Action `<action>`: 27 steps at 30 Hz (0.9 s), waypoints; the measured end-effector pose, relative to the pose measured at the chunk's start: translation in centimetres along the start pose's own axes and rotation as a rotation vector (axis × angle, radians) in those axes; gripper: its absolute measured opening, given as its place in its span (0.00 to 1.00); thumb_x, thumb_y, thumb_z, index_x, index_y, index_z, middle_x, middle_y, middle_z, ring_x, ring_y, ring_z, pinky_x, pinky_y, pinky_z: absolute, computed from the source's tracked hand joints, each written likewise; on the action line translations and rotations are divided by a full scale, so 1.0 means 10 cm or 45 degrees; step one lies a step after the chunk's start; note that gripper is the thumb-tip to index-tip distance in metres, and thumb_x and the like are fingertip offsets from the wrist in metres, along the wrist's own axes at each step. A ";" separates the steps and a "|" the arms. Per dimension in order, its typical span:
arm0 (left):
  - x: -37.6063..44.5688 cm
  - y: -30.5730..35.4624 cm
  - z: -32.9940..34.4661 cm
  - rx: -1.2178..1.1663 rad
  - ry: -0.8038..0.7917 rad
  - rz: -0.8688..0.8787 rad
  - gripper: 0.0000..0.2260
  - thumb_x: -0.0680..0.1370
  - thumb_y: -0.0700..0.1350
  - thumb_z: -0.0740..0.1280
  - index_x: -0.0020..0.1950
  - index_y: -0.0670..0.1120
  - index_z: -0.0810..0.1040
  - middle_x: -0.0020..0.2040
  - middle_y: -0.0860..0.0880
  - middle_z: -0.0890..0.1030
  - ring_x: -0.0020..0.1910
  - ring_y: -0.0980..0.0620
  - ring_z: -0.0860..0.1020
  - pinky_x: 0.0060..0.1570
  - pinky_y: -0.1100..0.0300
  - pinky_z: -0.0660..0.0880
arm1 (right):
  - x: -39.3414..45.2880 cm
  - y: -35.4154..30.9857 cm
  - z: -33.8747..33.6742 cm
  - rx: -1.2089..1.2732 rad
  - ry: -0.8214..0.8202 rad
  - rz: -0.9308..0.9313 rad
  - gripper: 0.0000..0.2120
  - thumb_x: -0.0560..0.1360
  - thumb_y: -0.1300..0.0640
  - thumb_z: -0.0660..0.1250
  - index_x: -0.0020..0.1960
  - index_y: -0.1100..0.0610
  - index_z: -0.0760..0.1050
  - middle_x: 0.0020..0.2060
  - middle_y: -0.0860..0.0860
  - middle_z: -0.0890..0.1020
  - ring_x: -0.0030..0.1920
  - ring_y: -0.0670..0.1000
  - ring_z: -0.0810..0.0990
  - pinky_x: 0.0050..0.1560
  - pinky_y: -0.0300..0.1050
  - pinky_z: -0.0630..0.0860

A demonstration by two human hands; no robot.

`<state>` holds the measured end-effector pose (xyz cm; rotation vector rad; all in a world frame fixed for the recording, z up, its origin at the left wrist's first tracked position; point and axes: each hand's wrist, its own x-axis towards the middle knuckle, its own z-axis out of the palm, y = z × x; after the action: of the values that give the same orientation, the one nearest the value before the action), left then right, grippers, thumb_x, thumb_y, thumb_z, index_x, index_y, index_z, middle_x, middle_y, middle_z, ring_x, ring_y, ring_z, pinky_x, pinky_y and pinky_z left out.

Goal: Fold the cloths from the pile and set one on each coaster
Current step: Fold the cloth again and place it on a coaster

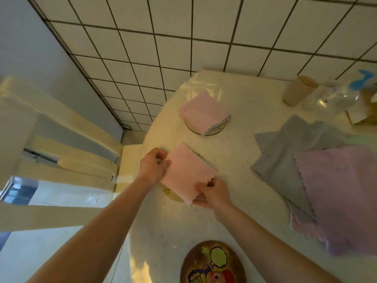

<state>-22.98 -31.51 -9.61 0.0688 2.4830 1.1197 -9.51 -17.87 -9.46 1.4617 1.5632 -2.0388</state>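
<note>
A folded pink cloth (188,170) is held over the middle coaster (171,194), of which only a yellow edge with a star shows. My left hand (154,166) pinches the cloth's left edge, and my right hand (212,193) pinches its near corner. Farther back, another folded pink cloth (204,111) lies on a round coaster (212,130). A third coaster (212,262), painted with balloons, lies bare near the table's front edge. The pile (326,180) of unfolded cloths lies at the right, grey under lilac.
A beige cup (298,90) and a clear plastic bag (338,94) stand at the back right of the round pale table (234,217). A wooden box (365,117) sits beside them. A pale chair (61,160) stands left of the table on the tiled floor.
</note>
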 end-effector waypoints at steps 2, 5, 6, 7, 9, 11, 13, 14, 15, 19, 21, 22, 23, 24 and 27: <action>-0.01 -0.03 -0.03 0.014 0.026 0.030 0.10 0.74 0.42 0.72 0.53 0.46 0.77 0.48 0.50 0.78 0.44 0.51 0.76 0.42 0.62 0.70 | 0.00 0.00 -0.01 -0.095 0.003 0.002 0.03 0.72 0.64 0.70 0.41 0.61 0.76 0.38 0.59 0.82 0.33 0.56 0.84 0.30 0.49 0.81; -0.07 -0.09 -0.07 0.119 0.023 0.072 0.11 0.73 0.40 0.71 0.55 0.45 0.77 0.51 0.48 0.77 0.45 0.50 0.76 0.46 0.61 0.71 | -0.01 0.01 -0.02 -0.290 0.025 0.016 0.08 0.71 0.58 0.73 0.38 0.63 0.78 0.34 0.59 0.83 0.30 0.56 0.83 0.31 0.51 0.82; -0.10 -0.11 -0.07 0.158 0.013 0.085 0.12 0.73 0.39 0.71 0.56 0.45 0.77 0.52 0.48 0.76 0.46 0.51 0.75 0.46 0.62 0.69 | -0.03 0.02 -0.04 -0.346 0.019 0.026 0.10 0.71 0.57 0.73 0.38 0.64 0.78 0.32 0.59 0.83 0.30 0.56 0.83 0.32 0.51 0.82; -0.13 -0.11 -0.07 0.188 0.006 0.101 0.13 0.73 0.38 0.70 0.57 0.45 0.77 0.53 0.48 0.75 0.47 0.51 0.74 0.47 0.62 0.69 | -0.04 0.03 -0.06 -0.381 0.006 0.039 0.12 0.71 0.55 0.73 0.38 0.65 0.78 0.31 0.59 0.82 0.29 0.56 0.82 0.32 0.51 0.82; -0.20 -0.11 -0.08 0.272 0.022 0.151 0.14 0.73 0.37 0.69 0.59 0.44 0.77 0.56 0.47 0.74 0.52 0.48 0.73 0.51 0.60 0.69 | -0.09 0.03 -0.14 -0.419 -0.015 0.055 0.13 0.72 0.55 0.72 0.37 0.64 0.75 0.31 0.58 0.81 0.29 0.56 0.81 0.32 0.49 0.81; -0.27 -0.09 -0.09 0.403 0.043 0.215 0.16 0.73 0.37 0.68 0.60 0.43 0.77 0.58 0.44 0.74 0.58 0.44 0.72 0.56 0.55 0.69 | -0.13 0.03 -0.27 -0.475 -0.025 0.027 0.11 0.73 0.55 0.71 0.38 0.62 0.74 0.34 0.59 0.82 0.31 0.56 0.82 0.35 0.49 0.81; -0.39 -0.01 -0.08 0.493 0.062 0.254 0.16 0.73 0.38 0.67 0.61 0.44 0.76 0.59 0.44 0.74 0.60 0.42 0.70 0.57 0.52 0.69 | -0.17 0.00 -0.47 -0.542 -0.005 -0.050 0.08 0.74 0.56 0.69 0.41 0.60 0.74 0.35 0.58 0.83 0.33 0.56 0.83 0.37 0.51 0.82; -0.44 0.03 -0.06 0.513 0.070 0.255 0.15 0.74 0.39 0.66 0.61 0.44 0.76 0.59 0.45 0.75 0.60 0.43 0.70 0.57 0.51 0.70 | -0.16 -0.01 -0.57 -0.573 0.021 -0.093 0.06 0.74 0.57 0.69 0.43 0.59 0.73 0.35 0.57 0.83 0.33 0.55 0.83 0.37 0.50 0.82; -0.51 0.09 -0.02 0.510 0.088 0.251 0.15 0.75 0.40 0.66 0.61 0.45 0.76 0.58 0.45 0.75 0.60 0.43 0.70 0.56 0.51 0.71 | -0.15 -0.01 -0.70 -0.608 0.050 -0.140 0.05 0.73 0.58 0.68 0.45 0.58 0.73 0.36 0.56 0.83 0.33 0.54 0.83 0.37 0.49 0.82; -0.76 0.32 0.25 0.413 0.142 0.218 0.13 0.76 0.44 0.67 0.60 0.45 0.76 0.56 0.47 0.76 0.59 0.45 0.72 0.55 0.55 0.70 | -0.10 0.01 -1.24 -0.869 0.101 -0.400 0.07 0.70 0.59 0.67 0.42 0.50 0.71 0.40 0.54 0.82 0.41 0.55 0.82 0.44 0.52 0.80; -0.95 0.45 0.54 0.380 0.113 0.226 0.11 0.76 0.45 0.68 0.58 0.47 0.77 0.55 0.48 0.77 0.58 0.46 0.72 0.55 0.56 0.70 | -0.14 0.05 -1.62 -0.986 0.124 -0.524 0.07 0.70 0.61 0.67 0.42 0.51 0.70 0.39 0.53 0.81 0.42 0.55 0.81 0.45 0.49 0.78; -1.08 0.52 0.73 0.367 0.092 0.253 0.10 0.75 0.46 0.68 0.56 0.47 0.77 0.54 0.48 0.78 0.56 0.46 0.73 0.54 0.56 0.71 | -0.18 0.08 -1.85 -1.032 0.135 -0.586 0.07 0.70 0.62 0.66 0.43 0.52 0.70 0.39 0.52 0.80 0.42 0.55 0.80 0.44 0.47 0.76; -1.21 0.58 0.92 0.354 0.063 0.278 0.10 0.75 0.45 0.68 0.55 0.47 0.77 0.53 0.48 0.79 0.55 0.45 0.74 0.53 0.55 0.72 | -0.19 0.13 -2.06 -1.070 0.146 -0.652 0.07 0.70 0.63 0.66 0.43 0.53 0.70 0.39 0.52 0.80 0.41 0.55 0.79 0.44 0.46 0.75; -1.38 0.66 1.15 0.350 0.039 0.299 0.09 0.75 0.45 0.67 0.55 0.47 0.77 0.53 0.48 0.78 0.54 0.46 0.75 0.52 0.55 0.72 | -0.21 0.19 -2.31 -1.102 0.152 -0.718 0.08 0.70 0.63 0.67 0.43 0.52 0.70 0.38 0.51 0.80 0.40 0.54 0.79 0.43 0.47 0.75; -1.87 0.89 1.74 0.418 -0.046 0.374 0.11 0.76 0.45 0.66 0.58 0.49 0.75 0.56 0.48 0.77 0.57 0.49 0.73 0.56 0.58 0.69 | -0.29 0.40 -3.01 -1.151 0.116 -0.816 0.08 0.70 0.56 0.68 0.40 0.50 0.69 0.34 0.48 0.79 0.35 0.52 0.79 0.34 0.46 0.75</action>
<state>-0.20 -17.15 -6.92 0.5586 2.6581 0.7932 11.95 3.81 -8.62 0.7517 2.7140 -1.1042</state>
